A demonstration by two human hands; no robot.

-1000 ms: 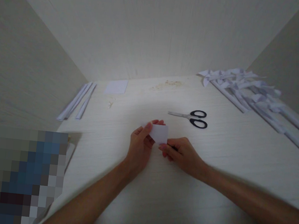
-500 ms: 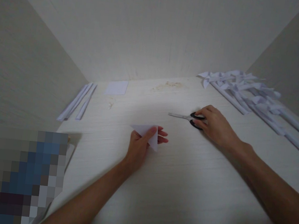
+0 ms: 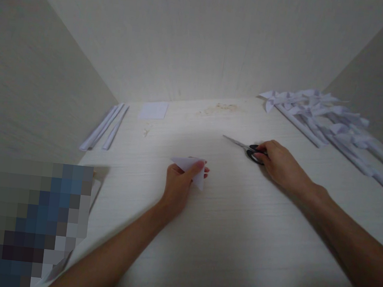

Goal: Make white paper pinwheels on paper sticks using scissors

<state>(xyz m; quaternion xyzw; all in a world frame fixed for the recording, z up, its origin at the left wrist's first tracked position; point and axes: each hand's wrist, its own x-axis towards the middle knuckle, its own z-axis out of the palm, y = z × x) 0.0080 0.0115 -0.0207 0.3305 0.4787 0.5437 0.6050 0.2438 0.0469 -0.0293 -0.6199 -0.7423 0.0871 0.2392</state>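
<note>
Two bare hands at work over a pale table [image 3: 201,245], seen from above. The left hand [image 3: 179,181], over the middle of the table, is closed in a pinch on one folded paper [image 3: 183,162]: the thumb presses its upper face, the fingers lie behind, and their tips show past its upright side. The paper is a white triangle, one corner pointing toward the table's left edge and another toward the near edge. The right hand [image 3: 278,159], right of centre, grips the black handles of one pair of scissors [image 3: 246,147], thumb and fingers curled on the loops; the blades lie close together, tips toward the far edge. Whether the scissors are clear of the surface cannot be told. One flat white sheet [image 3: 154,110] lies at the far edge, toward the far left corner. Three rolled paper sticks lie along the left edge near that corner: a pair [image 3: 101,127] side by side and a single stick [image 3: 115,127] just beside them. Pinwheel-like paper pieces [image 3: 313,106] on rolled stems overlap from the far right corner along the right edge, too entangled to count.
</note>
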